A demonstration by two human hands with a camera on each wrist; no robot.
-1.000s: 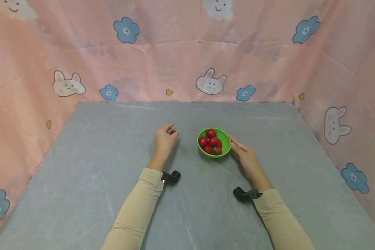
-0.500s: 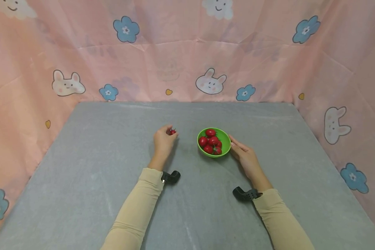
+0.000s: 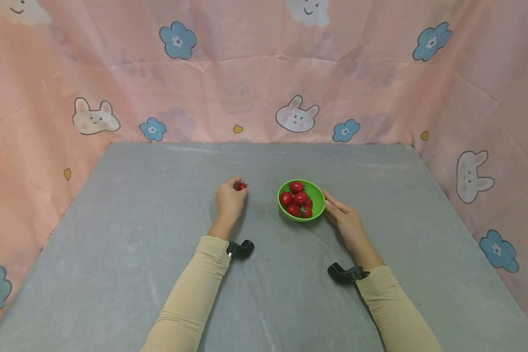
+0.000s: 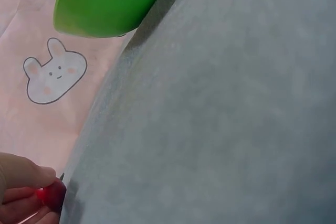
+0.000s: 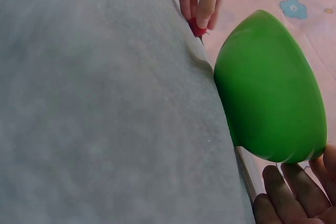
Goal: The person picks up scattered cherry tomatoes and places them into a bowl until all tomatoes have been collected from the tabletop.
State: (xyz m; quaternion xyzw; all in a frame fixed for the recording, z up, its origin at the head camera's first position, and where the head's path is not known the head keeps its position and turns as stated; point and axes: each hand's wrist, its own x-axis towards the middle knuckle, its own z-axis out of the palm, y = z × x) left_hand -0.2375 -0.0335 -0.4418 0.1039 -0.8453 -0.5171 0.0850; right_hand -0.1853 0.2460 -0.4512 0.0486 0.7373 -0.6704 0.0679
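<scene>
My left hand [image 3: 230, 199] pinches a small red cherry tomato [image 3: 242, 186] by thumb and fingers, at or just above the grey table, left of a green bowl [image 3: 318, 195]. The tomato [image 4: 54, 195] shows a bit of green stem in the left wrist view. Several cherry tomatoes [image 3: 300, 198] lie inside the bowl, gathered towards its left side. My right hand [image 3: 347, 222] rests against the bowl's right side. In the right wrist view the fingers [image 5: 281, 195] look fairly straight, their tips touching the bowl's outer wall [image 5: 273, 87].
The grey tabletop [image 3: 158, 205] stretches around both hands. Behind it and along both sides hangs a pink curtain [image 3: 246, 73] with rabbits, clouds and blue flowers. Each wrist wears a black strap with a camera, one on the left [image 3: 242, 249] and one on the right [image 3: 345, 274].
My left hand has shifted slightly left and towards me with the cherry tomato between its fingers. The right hand and the bowl stay where they were.
</scene>
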